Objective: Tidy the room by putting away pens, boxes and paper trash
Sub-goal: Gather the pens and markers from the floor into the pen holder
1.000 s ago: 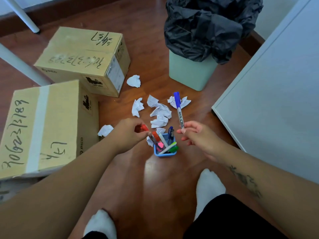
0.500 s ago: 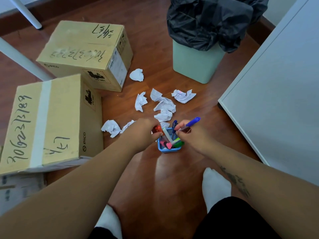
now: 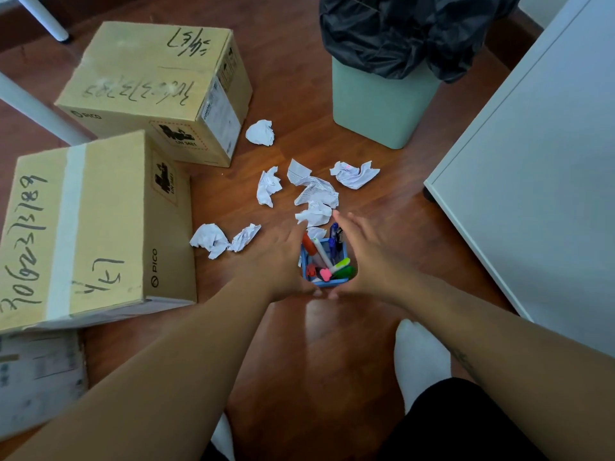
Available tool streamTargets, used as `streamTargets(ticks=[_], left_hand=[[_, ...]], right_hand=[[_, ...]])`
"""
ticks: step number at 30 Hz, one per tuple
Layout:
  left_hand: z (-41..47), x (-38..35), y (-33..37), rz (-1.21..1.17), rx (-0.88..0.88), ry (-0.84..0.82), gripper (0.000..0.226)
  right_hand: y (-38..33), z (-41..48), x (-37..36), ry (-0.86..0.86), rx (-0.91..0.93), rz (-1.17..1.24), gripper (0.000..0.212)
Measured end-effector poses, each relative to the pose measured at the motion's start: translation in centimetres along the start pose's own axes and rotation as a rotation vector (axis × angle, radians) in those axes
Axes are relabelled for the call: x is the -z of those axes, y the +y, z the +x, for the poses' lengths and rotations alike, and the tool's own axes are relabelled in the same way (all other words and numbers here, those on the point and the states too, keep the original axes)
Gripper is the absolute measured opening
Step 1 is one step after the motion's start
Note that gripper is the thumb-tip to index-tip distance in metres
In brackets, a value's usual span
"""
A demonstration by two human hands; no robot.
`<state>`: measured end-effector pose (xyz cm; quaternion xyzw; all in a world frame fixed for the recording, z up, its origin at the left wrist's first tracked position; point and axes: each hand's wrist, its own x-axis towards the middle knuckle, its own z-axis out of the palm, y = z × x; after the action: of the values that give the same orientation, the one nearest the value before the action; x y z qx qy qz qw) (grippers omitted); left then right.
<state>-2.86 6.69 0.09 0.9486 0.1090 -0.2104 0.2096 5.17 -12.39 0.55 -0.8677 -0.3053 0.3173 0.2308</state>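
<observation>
A small blue pen holder (image 3: 324, 283) stands on the wooden floor, filled with several pens and markers (image 3: 322, 253). My left hand (image 3: 276, 261) lies flat against its left side and my right hand (image 3: 369, 257) against its right side. The fingers point away from me and the thumbs meet at its near edge, so the holder is clasped between both palms. Several crumpled paper balls lie just beyond, among them one paper ball (image 3: 260, 132) farthest off and a paper ball (image 3: 209, 239) by the near box. Two taped cardboard boxes (image 3: 149, 91) (image 3: 83, 227) sit at the left.
A pale green bin (image 3: 379, 108) lined with a black bag stands at the back right. A white cabinet (image 3: 532, 194) fills the right side. White table legs (image 3: 36, 111) rise behind the boxes. A flat package (image 3: 36, 377) lies bottom left. My white-socked foot (image 3: 419, 357) rests near the holder.
My right hand put the blue pen into the holder and let go; my left hand let go of the red marker. Both hands then moved down to clasp the holder's sides.
</observation>
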Motion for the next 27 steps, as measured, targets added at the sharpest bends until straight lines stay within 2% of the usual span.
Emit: streamTargets(ticks=[2,4,7,13,17,20,24,26,27], left_hand=[[0.0,-0.5,0.0,0.044,-0.025,0.013,0.126],[0.1,-0.9,0.2,0.041,-0.066,0.098,0.113],[-0.1,-1.1,0.6,0.021,-0.106,0.216,0.089],[-0.6,-0.8,0.9,-0.084,-0.114,0.221,0.051],[-1.0,-0.6,0.3,-0.156,-0.099,0.16,0.03],[-0.8,-0.4,0.0,-0.244,-0.098,0.164,0.033],[-0.5,-0.1,0.3,-0.6,0.035,0.079,0.063],[-0.5,-0.3,0.3,-0.519,0.07,0.057,0.075],[-0.4,-0.6,0.2,-0.397,0.064,0.056,0.079]], right_hand=[[0.8,0.4,-0.4,-0.031,-0.004,-0.085,0.138],[1.3,1.0,-0.4,-0.024,-0.027,-0.059,0.129],[1.2,1.4,-0.4,-0.025,-0.023,-0.046,0.1],[0.8,1.3,-0.2,-0.034,-0.018,0.186,0.034],[1.3,1.5,0.0,-0.004,0.018,0.219,0.02],[1.2,1.7,0.4,0.017,0.026,0.291,0.018],[1.9,2.0,0.5,0.084,-0.043,0.569,0.031],[2.6,1.8,0.4,0.071,-0.052,0.497,0.039],[2.9,1.6,0.4,0.037,-0.064,0.427,0.046]])
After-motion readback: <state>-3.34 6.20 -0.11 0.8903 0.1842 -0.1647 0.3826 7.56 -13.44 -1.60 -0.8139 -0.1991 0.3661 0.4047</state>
